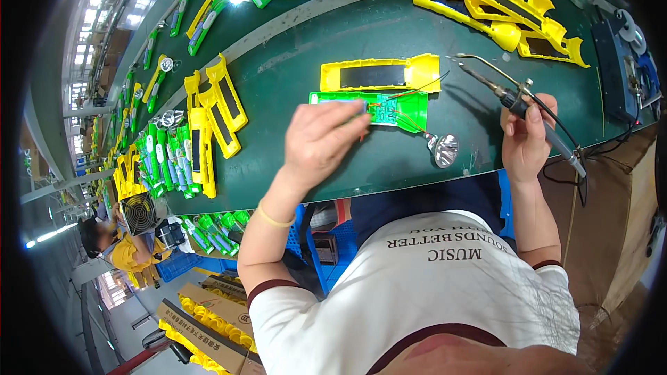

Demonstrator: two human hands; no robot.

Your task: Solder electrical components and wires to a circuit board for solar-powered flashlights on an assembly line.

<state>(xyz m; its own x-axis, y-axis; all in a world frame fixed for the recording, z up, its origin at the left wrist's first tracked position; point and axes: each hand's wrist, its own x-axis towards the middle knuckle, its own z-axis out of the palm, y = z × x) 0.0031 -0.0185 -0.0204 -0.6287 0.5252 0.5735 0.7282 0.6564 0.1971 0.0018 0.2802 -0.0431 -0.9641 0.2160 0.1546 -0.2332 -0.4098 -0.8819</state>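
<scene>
The left hand (325,140) lies over the left part of the green housing (417,107), mid-desk (278,87); whether its bent-fingered grip pinches anything cannot be told. The right hand's (529,137) grip closes round the soldering iron (514,103). A yellow shell (423,73) lies just beyond the housing; a lamp reflector (445,151), near right.
</scene>
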